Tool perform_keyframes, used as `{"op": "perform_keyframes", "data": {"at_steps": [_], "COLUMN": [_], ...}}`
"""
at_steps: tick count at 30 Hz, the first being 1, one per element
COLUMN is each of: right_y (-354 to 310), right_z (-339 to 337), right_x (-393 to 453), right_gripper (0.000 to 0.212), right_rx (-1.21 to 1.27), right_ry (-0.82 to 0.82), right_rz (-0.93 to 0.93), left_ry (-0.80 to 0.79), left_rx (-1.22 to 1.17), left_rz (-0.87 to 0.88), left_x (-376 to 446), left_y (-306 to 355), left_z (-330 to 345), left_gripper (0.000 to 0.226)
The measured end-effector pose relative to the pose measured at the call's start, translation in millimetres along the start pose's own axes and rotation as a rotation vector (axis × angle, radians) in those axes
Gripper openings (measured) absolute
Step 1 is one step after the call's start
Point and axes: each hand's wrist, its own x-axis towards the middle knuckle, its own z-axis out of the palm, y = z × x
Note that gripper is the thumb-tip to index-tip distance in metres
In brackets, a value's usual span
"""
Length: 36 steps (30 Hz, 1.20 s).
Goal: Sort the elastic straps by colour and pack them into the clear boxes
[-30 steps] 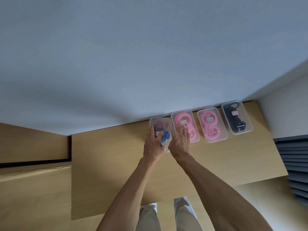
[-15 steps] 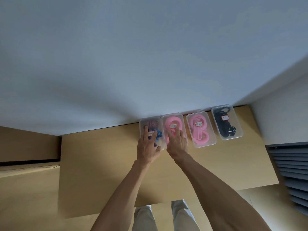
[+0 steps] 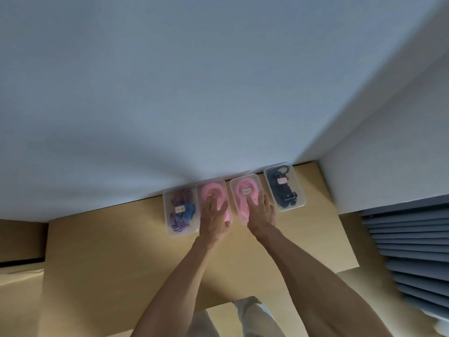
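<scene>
Four clear boxes in row; small labels too blurry to read. Left hand, right hand flat on pink boxes, fingers straight.

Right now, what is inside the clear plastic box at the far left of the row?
The far-left clear plastic box holds mixed straps, maroon, blue and purple. A small label on its lid covers some.

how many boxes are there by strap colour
Pink straps: 2 boxes, one under the left hand, one under the right hand
Black straps: 1 box
Mixed purple, blue and dark red straps: 1 box
Total: 4 boxes
</scene>
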Motion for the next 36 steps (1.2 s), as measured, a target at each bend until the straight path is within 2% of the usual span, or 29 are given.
{"op": "perform_keyframes", "data": {"at_steps": [2,4,10,15,17,19,22,25,27,31,36], "right_y": [16,25,21,25,26,29,43,59,62,52,46], "right_z": [6,8,10,9,8,8,6,8,10,15,10], "right_x": [-1,2,8,17,21,23,26,33,35,36,35], "right_gripper": [0.099,0.101,0.086,0.077,0.065,0.055,0.062,0.082,0.086,0.079,0.056], "right_rx": [-0.045,-0.038,0.017,0.041,0.061,0.094,0.17,0.18,0.216,0.239,0.221], "right_ry": [-0.101,-0.111,-0.008,0.015,0.069,0.153,0.228,0.124,0.054,0.086,0.105], "right_rz": [-0.029,-0.054,-0.085,-0.119,-0.144,-0.103,0.057,0.152,0.164,0.137,0.104], "left_ry": [0.003,0.022,0.014,0.014,0.048,0.083,0.12,0.072,0.046,0.071,0.093], "left_rx": [-0.006,-0.016,-0.072,-0.072,-0.08,-0.091,-0.101,-0.082,-0.028,-0.009,-0.072], "left_rz": [-0.028,-0.055,-0.078,-0.087,-0.095,-0.082,0.046,0.098,0.087,0.065,0.077], "left_x": [5,12,14,16,18,20,30,43,47,50,50], "left_y": [8,13,11,17,20,26,44,54,56,57,60], "left_z": [9,11,16,14,11,8,6,4,4,4,-1], "left_gripper": [0.067,0.066,0.067,0.062,0.059,0.059,0.055,0.055,0.057,0.056,0.056]}}
